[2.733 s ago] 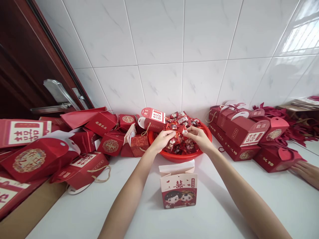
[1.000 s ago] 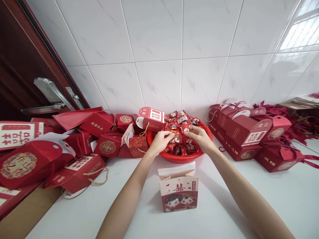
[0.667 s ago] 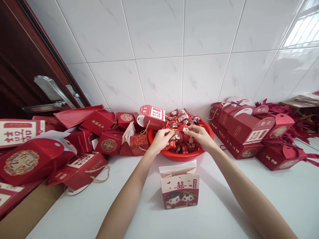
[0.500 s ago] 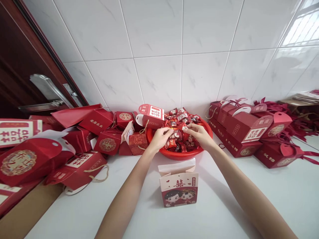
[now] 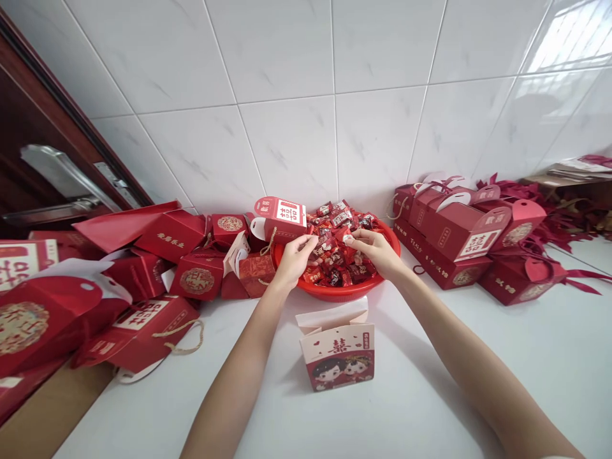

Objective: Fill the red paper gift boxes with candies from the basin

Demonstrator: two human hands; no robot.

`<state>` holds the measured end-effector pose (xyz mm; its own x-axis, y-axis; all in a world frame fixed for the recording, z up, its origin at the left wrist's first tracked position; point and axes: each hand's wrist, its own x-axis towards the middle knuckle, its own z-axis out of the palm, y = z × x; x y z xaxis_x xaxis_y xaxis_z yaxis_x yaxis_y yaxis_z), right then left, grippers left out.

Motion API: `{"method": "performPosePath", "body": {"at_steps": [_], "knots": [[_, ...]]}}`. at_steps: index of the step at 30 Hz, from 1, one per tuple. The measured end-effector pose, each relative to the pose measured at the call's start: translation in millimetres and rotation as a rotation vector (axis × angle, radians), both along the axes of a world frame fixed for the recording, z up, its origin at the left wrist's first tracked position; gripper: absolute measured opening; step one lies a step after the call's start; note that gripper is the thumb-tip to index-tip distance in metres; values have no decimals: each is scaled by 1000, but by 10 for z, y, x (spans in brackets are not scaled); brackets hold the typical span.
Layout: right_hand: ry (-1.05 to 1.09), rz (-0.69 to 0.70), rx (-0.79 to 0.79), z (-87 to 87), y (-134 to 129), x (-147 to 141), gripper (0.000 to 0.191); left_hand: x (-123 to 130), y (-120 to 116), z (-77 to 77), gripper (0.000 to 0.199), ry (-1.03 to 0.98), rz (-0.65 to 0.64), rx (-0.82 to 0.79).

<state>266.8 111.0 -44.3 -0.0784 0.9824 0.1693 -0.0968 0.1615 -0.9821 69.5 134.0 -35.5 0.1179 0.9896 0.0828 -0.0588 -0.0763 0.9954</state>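
A red plastic basin [image 5: 332, 293] filled with wrapped candies [image 5: 337, 258] stands against the wall. My left hand [image 5: 295, 256] is over the basin's left side, its fingers pinched together; what they hold, if anything, is hidden. Over the right side, my right hand [image 5: 377, 252] pinches a small red-wrapped candy [image 5: 347, 238] between thumb and fingertips. The hands are a short gap apart. Nearer to me, between my forearms, a small paper gift box [image 5: 339, 357] with two cartoon figures stands upright, its top flaps raised.
Red gift boxes [image 5: 198, 274] with rope handles are heaped on the left. One red box [image 5: 282, 220] leans at the basin's left rim. More red boxes [image 5: 459, 236] are stacked on the right, with dark red ribbons [image 5: 549, 207] behind. A door handle [image 5: 62, 178] is at far left.
The view has shifted a little, moving most things left in the picture. My left hand has drawn slightly away from my right hand. My right hand stays over the candies.
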Motion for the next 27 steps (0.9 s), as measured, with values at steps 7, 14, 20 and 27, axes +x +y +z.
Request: {"method": "performPosePath", "body": {"at_steps": [7, 14, 20, 27], "knots": [[-4, 10, -18, 10, -9, 11, 45, -20, 38, -11, 33, -79, -14, 17], [-24, 16, -17, 25, -29, 15, 46, -94, 77, -76, 43, -32, -55, 80], [-30, 23, -20, 21, -32, 20, 48, -103, 95, -104, 40, 5, -55, 128], [-36, 26, -22, 18, -34, 15, 48, -80, 94, -96, 34, 21, 5, 140]]}}
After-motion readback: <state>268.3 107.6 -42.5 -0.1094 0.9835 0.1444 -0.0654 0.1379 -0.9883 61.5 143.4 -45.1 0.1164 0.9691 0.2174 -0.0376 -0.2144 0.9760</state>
